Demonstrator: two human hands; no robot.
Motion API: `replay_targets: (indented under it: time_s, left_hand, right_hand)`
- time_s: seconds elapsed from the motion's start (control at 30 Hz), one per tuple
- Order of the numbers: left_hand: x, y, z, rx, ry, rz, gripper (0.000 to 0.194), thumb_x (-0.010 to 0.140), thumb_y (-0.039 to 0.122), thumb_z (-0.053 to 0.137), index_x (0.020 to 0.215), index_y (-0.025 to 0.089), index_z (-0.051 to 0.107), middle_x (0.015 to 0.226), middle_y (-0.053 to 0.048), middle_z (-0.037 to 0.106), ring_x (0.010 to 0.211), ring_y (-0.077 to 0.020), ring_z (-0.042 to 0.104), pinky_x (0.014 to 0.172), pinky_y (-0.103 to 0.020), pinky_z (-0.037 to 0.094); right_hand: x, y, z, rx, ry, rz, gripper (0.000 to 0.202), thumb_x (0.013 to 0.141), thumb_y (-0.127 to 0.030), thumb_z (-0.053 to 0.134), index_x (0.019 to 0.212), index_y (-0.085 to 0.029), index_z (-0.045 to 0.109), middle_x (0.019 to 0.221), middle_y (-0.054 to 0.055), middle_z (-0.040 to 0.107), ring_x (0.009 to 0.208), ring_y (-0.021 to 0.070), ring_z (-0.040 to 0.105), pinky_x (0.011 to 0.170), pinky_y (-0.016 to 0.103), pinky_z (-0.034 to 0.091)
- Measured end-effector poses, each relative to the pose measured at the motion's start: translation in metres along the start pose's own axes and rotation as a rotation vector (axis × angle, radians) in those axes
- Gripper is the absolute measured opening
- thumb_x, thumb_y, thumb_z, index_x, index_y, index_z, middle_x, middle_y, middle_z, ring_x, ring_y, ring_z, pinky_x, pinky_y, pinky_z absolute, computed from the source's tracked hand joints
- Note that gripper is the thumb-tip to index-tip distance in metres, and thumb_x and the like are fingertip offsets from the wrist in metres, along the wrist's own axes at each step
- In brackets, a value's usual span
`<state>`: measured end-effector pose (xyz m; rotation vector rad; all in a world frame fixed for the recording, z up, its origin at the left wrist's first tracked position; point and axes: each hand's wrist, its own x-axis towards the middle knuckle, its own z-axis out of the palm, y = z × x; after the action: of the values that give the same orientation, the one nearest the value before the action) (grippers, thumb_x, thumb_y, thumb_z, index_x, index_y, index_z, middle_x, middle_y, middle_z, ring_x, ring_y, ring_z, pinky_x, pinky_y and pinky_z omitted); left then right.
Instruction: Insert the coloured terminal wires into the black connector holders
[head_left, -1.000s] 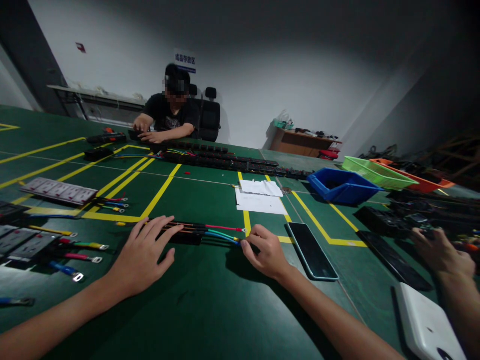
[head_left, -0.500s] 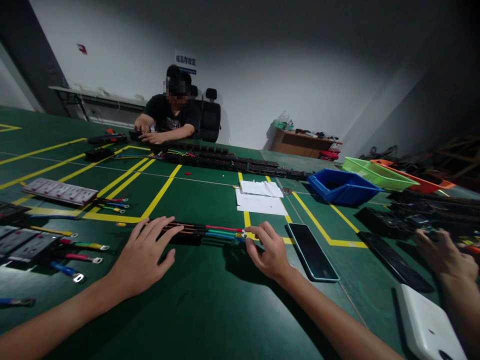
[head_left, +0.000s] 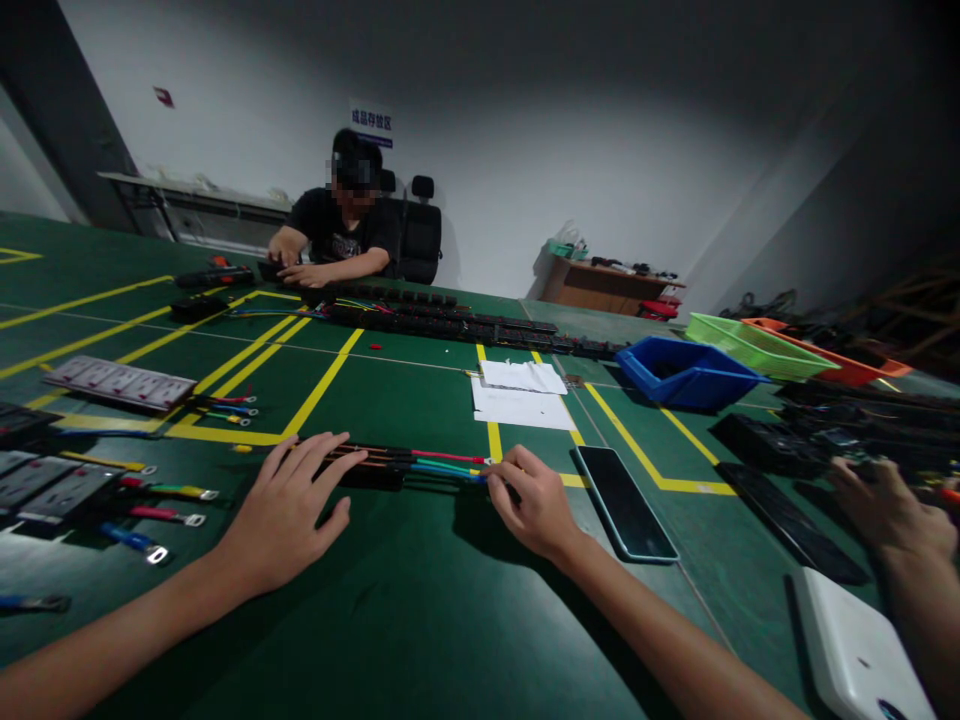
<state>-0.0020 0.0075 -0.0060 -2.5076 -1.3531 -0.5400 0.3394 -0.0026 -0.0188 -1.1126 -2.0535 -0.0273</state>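
Observation:
A dark narrow strip (head_left: 384, 482) with copper-coloured bars lies across the green table in front of me. Red, green and blue wires (head_left: 446, 465) run from its right end; the red one ends in a ring terminal. My left hand (head_left: 289, 510) lies over the strip's left part with its fingers stretched out and spread. At the wires' far end, my right hand (head_left: 531, 500) has thumb and forefinger pinched on a wire end with a yellow and blue tip. The fingers partly hide that tip.
Left lie socket strips (head_left: 120, 383) with ringed leads. A phone (head_left: 626, 503) lies right of my hand, near a white device (head_left: 862, 645) and a co-worker's hand (head_left: 892, 510). Paper sheets (head_left: 521, 408), a blue bin (head_left: 682, 375) and another person (head_left: 341, 225) are farther back.
My right hand's fingers have drawn closer together and shifted slightly left and down onto the lower wire end. My left hand has stayed in place.

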Motion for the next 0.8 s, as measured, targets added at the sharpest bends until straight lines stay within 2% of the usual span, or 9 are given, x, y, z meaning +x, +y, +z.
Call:
replay_targets:
  time_s: [0.13,0.33,0.5,0.67,0.8]
  left_hand:
    - [0.0000,0.0002,-0.0005,-0.011,-0.004,-0.007,0.051,0.088,0.039,0.052,0.136,0.025,0.058,0.144,-0.012,0.055,0.132,-0.0358,0.049,0.111,-0.061,0.033]
    - [0.0002,0.0000,-0.0004,-0.027,-0.006,-0.015,0.051,0.088,0.040,0.052,0.136,0.026,0.058,0.144,-0.011,0.055,0.133,-0.0358,0.048,0.111,-0.061,0.033]
    - [0.0005,0.0004,-0.0005,-0.018,-0.001,-0.007,0.050,0.088,0.039,0.052,0.135,0.025,0.058,0.143,-0.011,0.055,0.133,-0.0357,0.049,0.111,-0.061,0.033]
    - [0.0007,0.0007,-0.0011,-0.009,-0.004,0.001,0.051,0.088,0.038,0.052,0.136,0.024,0.057,0.143,-0.012,0.055,0.132,-0.0357,0.049,0.111,-0.061,0.033]
    - [0.0009,0.0012,-0.0012,-0.030,0.006,-0.011,0.050,0.087,0.038,0.053,0.134,0.026,0.059,0.142,-0.011,0.056,0.132,-0.0360,0.050,0.111,-0.061,0.034]
  right_hand:
    - [-0.0024,0.0002,-0.0013,0.036,0.128,-0.037,0.022,0.093,-0.017,0.050,0.091,-0.017,0.071,0.074,0.005,0.057,0.064,0.0149,0.053,0.058,0.028,0.042]
    - [0.0004,-0.0006,-0.0004,-0.019,-0.026,-0.084,0.024,0.090,-0.015,0.051,0.074,-0.019,0.068,0.068,0.004,0.058,0.062,0.0147,0.054,0.057,0.027,0.041]
    - [-0.0013,0.0010,-0.0006,0.021,0.059,-0.039,0.021,0.092,-0.018,0.051,0.095,-0.019,0.071,0.075,0.005,0.061,0.063,0.0149,0.056,0.058,0.028,0.043]
    - [0.0012,-0.0007,-0.0007,-0.030,-0.051,-0.024,0.022,0.094,-0.019,0.051,0.086,-0.019,0.071,0.072,0.004,0.060,0.065,0.0145,0.057,0.059,0.027,0.042]
    - [0.0005,0.0002,0.0001,-0.041,0.043,0.016,0.020,0.095,-0.021,0.051,0.099,-0.018,0.070,0.076,0.004,0.060,0.062,0.0134,0.055,0.059,0.026,0.043]
